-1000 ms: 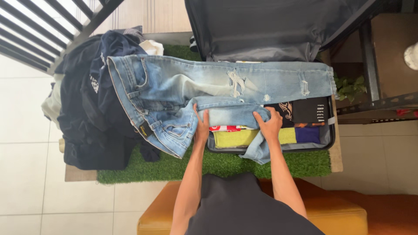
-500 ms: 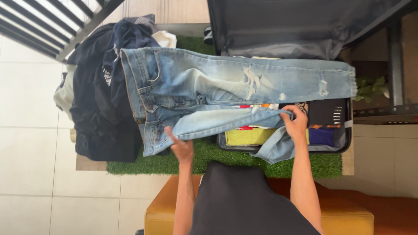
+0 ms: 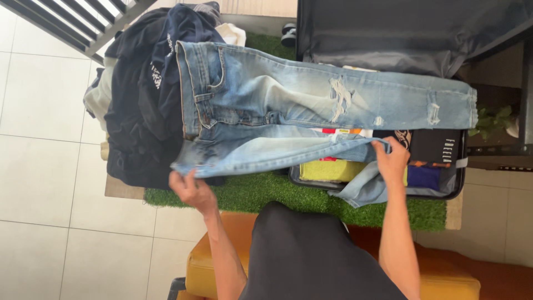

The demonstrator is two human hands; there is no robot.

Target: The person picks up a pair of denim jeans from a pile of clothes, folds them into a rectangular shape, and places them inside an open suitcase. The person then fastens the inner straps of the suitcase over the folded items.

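At the far left, on the pale tiled floor (image 3: 44,166), a heap of dark clothes (image 3: 144,105) lies on the edge of a strip of green artificial turf (image 3: 250,191), with a bit of white cloth (image 3: 232,34) showing at its top. Just right of the heap, and partly over it, a pair of light blue ripped jeans (image 3: 311,100) is spread out sideways, the waistband toward the heap and the legs running right across the open suitcase (image 3: 458,183). The left hand (image 3: 189,189) is below the waist end of the jeans, fingers closed on the lower edge of the denim there, so its grip is shut on the cloth and lifting it a little off the turf. The nearer leg is folded over, and its lower part hangs down over the front wall of the suitcase. The right hand (image 3: 393,161) pinches that leg about midway, thumb and fingers closed on the fabric above the case. Under the jeans, folded things lie packed in the suitcase: a yellow-green one (image 3: 325,169), a dark blue one (image 3: 425,175) and a black one (image 3: 444,145). The grey-lined lid (image 3: 400,28) stands open behind. A small green plant (image 3: 491,119) is at the far right. An orange seat (image 3: 216,261) is below, under the person.
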